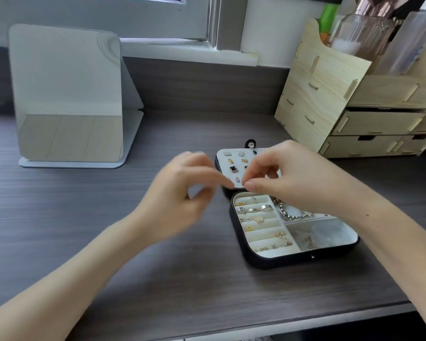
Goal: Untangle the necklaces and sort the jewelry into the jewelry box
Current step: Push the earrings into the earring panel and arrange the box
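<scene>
While held over open black cream-lined jewelry box (293, 260), likely to catch drops, right hand (283, 173) looks pinched, left hand (182, 193) blurred; cannot tell either's grip.

The desk (59, 193) is finished in a dark, matt wood grain with fine streaks. The box (276, 263) is covered outside in smooth black material with a slight sheen, like leather; its lining (261, 228) is seen as pale, soft and matt, like velvet. The earrings (232, 168) are of glossy gold-toned metal, some set with black. The rings (266, 207) are of polished silver-toned metal, and the bracelet (293, 214) is strung with lustrous grey beads. The mirror (67, 94) is glossy and reflective. The organizer (312, 94) is made of pale, unvarnished, matt wood. The holder (362, 38) is clear, glass or plastic; its handles (364, 6) are of shiny rose-gold metal.
</scene>
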`<action>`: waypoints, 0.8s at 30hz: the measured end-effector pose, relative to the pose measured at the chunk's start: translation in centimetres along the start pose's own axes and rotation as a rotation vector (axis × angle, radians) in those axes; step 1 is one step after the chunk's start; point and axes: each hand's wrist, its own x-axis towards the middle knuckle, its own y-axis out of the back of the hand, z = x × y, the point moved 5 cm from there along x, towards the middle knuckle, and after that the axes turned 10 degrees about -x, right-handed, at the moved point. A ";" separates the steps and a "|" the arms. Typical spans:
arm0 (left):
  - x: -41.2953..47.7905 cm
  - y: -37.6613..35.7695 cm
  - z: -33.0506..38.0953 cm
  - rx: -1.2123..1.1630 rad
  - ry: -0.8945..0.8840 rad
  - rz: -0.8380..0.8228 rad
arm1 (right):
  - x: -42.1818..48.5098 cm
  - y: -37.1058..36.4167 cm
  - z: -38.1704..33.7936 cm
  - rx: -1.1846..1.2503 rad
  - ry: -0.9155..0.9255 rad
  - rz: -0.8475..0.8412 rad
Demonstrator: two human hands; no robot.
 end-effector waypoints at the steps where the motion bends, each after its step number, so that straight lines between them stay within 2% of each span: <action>1: 0.3 1.2 -0.6 -0.040 0.092 0.118 | 0.4 0.1 -0.3 0.015 0.014 0.028; 4: 0.4 4.4 -3.1 -0.149 0.396 0.458 | 2.3 -0.7 -1.7 0.045 0.076 0.060; 7: -0.2 5.6 -5.0 -0.182 0.588 0.597 | 5.1 -2.6 -3.0 -0.062 0.124 0.076; 11: -0.7 6.1 -6.2 -0.225 0.667 0.644 | 7.8 -5.6 -5.0 -0.229 0.242 0.069; 14: -0.6 6.2 -6.2 -0.222 0.667 0.653 | 8.8 -7.6 -6.4 -0.466 0.379 0.100; 17: -0.6 6.2 -6.0 -0.206 0.660 0.643 | 9.3 -8.5 -6.8 -0.571 0.414 0.138; 21: -0.5 5.9 -6.0 -0.166 0.666 0.585 | 9.8 -8.7 -6.4 -0.519 0.373 0.153; 24: -0.3 5.4 -5.8 -0.164 0.651 0.514 | 9.3 -6.9 -5.4 -0.226 0.238 0.176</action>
